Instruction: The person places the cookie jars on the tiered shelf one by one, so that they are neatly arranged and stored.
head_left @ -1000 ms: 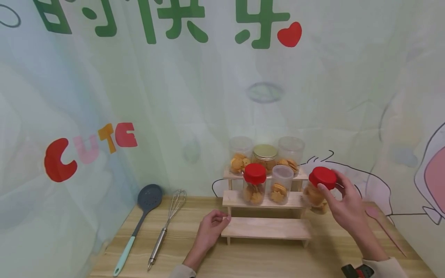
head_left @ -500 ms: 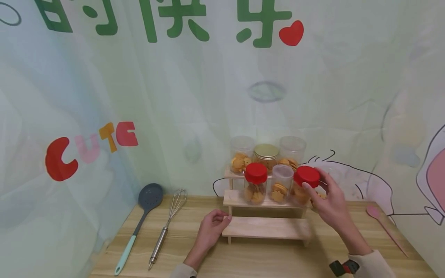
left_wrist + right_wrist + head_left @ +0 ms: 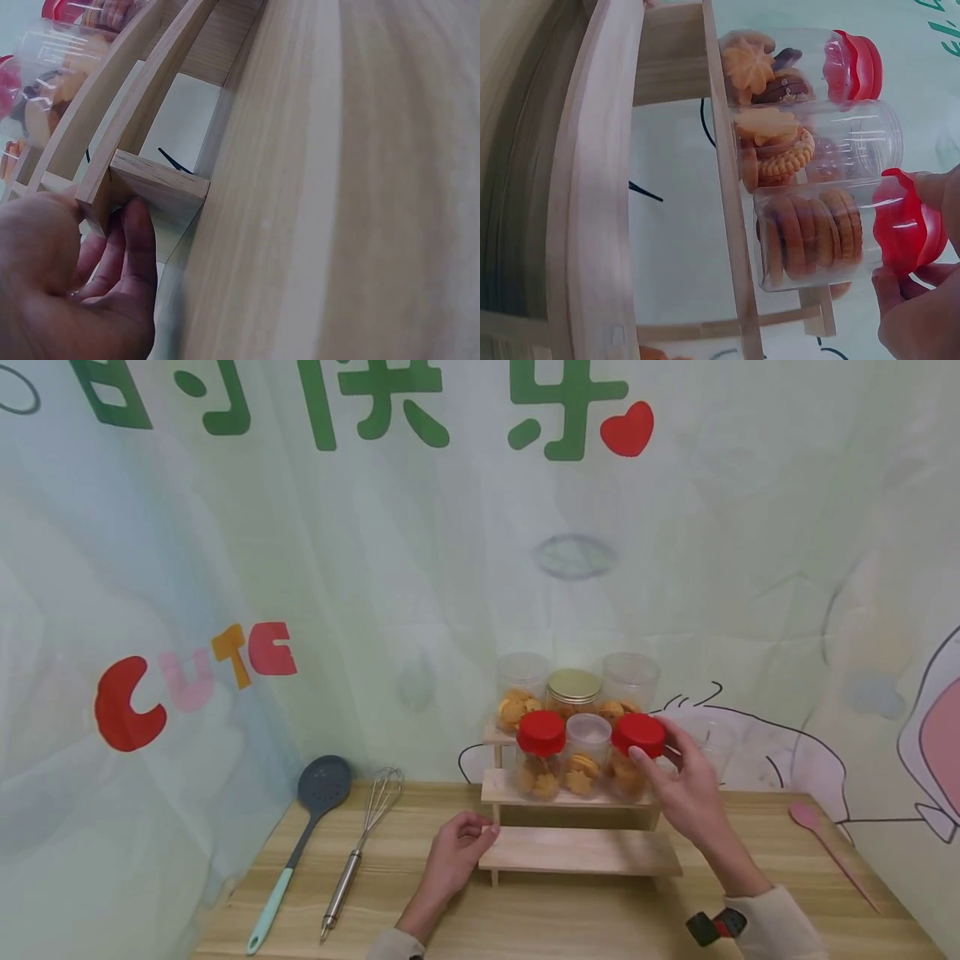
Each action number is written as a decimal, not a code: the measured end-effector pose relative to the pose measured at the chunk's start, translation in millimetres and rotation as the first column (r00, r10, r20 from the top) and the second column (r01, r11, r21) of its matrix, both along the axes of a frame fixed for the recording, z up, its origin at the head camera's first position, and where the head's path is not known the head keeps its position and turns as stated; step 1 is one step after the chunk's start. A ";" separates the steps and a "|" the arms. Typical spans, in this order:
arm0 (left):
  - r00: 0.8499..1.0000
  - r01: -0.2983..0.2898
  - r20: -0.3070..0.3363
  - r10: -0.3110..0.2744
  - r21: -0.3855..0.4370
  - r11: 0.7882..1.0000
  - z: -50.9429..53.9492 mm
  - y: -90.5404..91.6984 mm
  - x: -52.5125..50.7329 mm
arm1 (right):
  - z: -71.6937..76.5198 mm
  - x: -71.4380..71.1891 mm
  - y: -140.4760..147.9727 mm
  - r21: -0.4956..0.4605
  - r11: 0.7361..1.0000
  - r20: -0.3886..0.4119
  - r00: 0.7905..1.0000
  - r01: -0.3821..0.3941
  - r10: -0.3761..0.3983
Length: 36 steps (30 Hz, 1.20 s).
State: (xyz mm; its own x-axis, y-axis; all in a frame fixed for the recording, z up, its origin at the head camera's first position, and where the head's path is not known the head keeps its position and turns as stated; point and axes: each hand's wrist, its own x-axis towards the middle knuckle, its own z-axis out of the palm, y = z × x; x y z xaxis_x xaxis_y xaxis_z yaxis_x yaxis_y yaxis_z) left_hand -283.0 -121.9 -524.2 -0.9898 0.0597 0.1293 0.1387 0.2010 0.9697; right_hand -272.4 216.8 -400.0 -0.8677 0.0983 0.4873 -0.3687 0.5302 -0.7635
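My right hand (image 3: 686,781) holds a clear jar of cookies (image 3: 810,236) by its red lid (image 3: 638,735), at the right end of the wooden rack's middle step. To its left, close together, are a clear-lidded jar (image 3: 582,768) and another red-lidded jar (image 3: 540,764). In the left wrist view, my left hand (image 3: 112,277) pinches the left end of the lowest step (image 3: 94,202), with fingers curled beneath it. The three-step wooden rack (image 3: 577,852) stands on the table. The held jar's base is upright at the step; exact contact is hard to tell.
Behind, the top step carries a gold-lidded jar (image 3: 573,689) between two clear jars. Another clear jar (image 3: 716,743) stands partly hidden beyond my right hand. A slotted turner (image 3: 324,785) and a whisk (image 3: 360,852) lie left; a pink spoon (image 3: 832,856) lies right.
My right hand has brought the red-lidded jar leftward from beside the rack onto the middle step. The two neighbouring jars have shifted slightly left. My left hand has stayed put.
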 end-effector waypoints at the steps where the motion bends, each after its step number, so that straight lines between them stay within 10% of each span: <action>1: 1.000 0.000 0.001 0.000 -0.001 1.000 0.0 -0.1 -0.1 | -0.7 -0.6 -1.8 0.005 1.000 0.010 1.000 0.005 -0.005; 36: 1.000 0.002 -0.001 -0.002 0.002 1.000 -4.7 -0.5 -1.8 | -24.9 6.0 19.9 -0.006 0.999 -0.036 0.999 0.031 -0.031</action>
